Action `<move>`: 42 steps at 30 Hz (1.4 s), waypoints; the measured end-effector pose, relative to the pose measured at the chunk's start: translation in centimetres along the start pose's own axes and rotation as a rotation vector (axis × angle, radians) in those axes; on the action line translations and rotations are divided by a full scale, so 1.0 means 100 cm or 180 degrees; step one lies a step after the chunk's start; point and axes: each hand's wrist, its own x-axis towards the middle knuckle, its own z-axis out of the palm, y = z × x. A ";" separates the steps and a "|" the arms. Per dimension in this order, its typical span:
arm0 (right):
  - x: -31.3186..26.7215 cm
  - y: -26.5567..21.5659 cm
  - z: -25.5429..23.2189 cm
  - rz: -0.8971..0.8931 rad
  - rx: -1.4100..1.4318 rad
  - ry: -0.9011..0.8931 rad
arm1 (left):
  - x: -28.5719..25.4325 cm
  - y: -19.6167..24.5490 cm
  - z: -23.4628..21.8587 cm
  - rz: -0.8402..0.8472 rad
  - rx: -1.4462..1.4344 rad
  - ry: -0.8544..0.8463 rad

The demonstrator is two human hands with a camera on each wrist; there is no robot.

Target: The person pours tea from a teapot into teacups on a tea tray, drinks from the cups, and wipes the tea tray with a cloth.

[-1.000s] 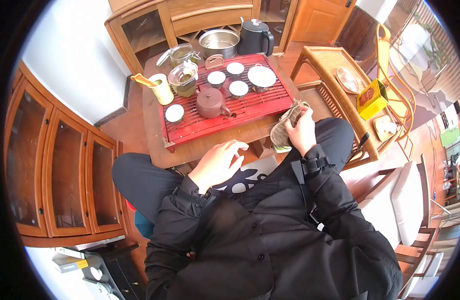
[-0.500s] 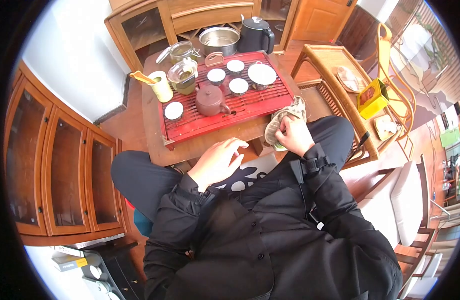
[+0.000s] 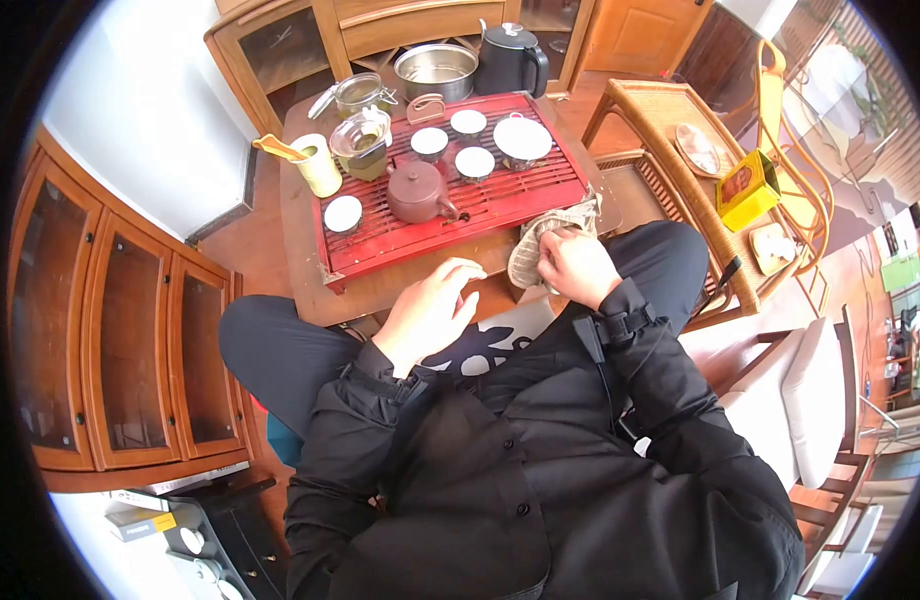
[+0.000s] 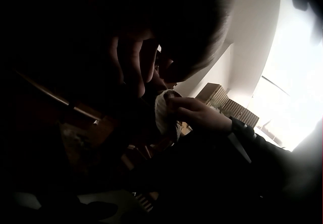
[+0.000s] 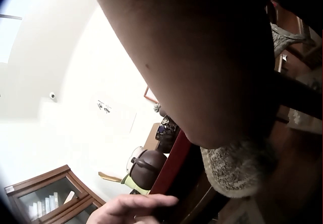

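My right hand (image 3: 583,268) grips a beige-grey cloth (image 3: 527,256), fingers curled over it, at the front edge of the low wooden table (image 3: 380,296). The cloth's far end spreads over the table's right front corner, and a flap of the cloth (image 5: 224,173) hangs below the hand in the right wrist view. Nothing is in my left hand (image 3: 427,312), held in front of the table edge with loosely bent fingers. Just beyond both hands lies a red slatted tea tray (image 3: 380,255). On it sit a brown teapot (image 3: 416,192) and several white cups (image 3: 343,213).
A glass pitcher with a strainer (image 3: 361,150), a tool holder (image 3: 318,170), a lidded jar (image 3: 358,93), a steel bowl (image 3: 435,72) and a black kettle (image 3: 510,62) stand left of and behind the tray. To the right is a rattan cart (image 3: 670,130) with a yellow tin (image 3: 747,190).
My right hand has moved left along the table's front edge with the cloth and turned knuckles up. The left hand has shifted slightly and stays without anything in it.
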 end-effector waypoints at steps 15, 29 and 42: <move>0.007 -0.009 -0.001 0.0167 0.0357 0.0070 | 0.010 -0.023 0.035 0.0501 0.1317 0.0305; 0.006 -0.018 -0.004 0.0300 0.0672 -0.0023 | 0.004 -0.029 0.032 0.0583 0.1810 0.0942; 0.007 -0.051 0.024 -0.0885 0.0407 -0.0604 | 0.001 -0.022 0.018 0.0118 0.1260 0.1128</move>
